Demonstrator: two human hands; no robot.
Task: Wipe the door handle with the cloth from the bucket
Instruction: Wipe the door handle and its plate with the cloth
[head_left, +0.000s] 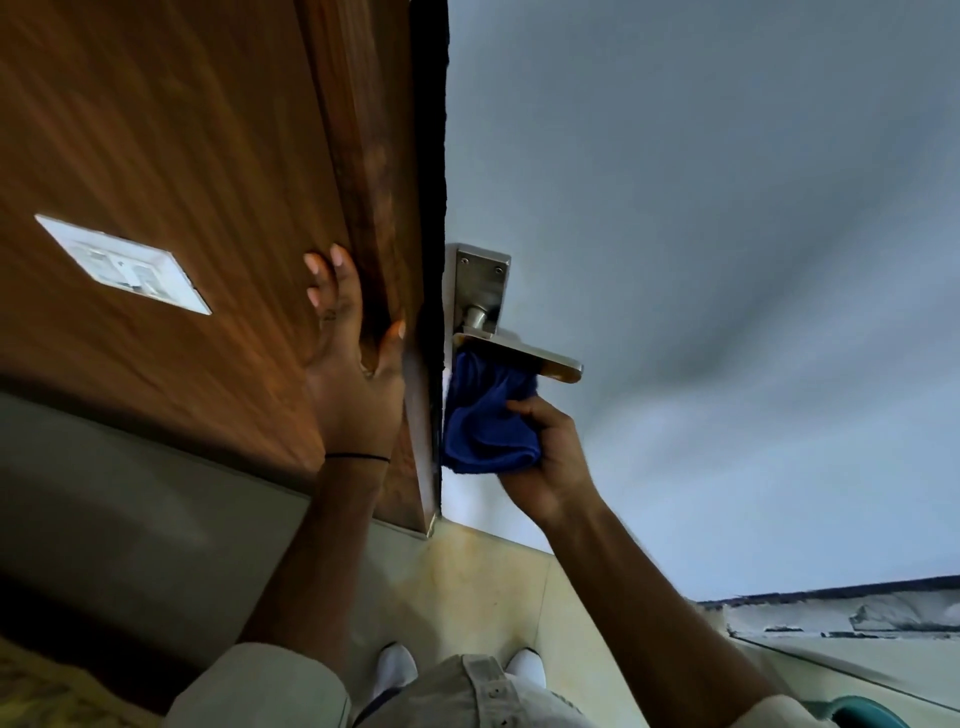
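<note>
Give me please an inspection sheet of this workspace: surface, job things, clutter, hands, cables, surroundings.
Surface: grey door, no marks seen.
Job's things: metal door handle; blue cloth pressed up under the lever; bucket rim barely in view.
Clutter: nothing seen.
Hands: left hand flat on the wooden frame; right hand grips the cloth.
Cables: nothing seen.
Surroundings: white switch plate on wood panel, tiled floor.

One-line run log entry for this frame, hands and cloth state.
phase: wiping | right hand: grips blue cloth against underside of door handle | left hand: flat on wooden frame | bucket: rim barely visible
</note>
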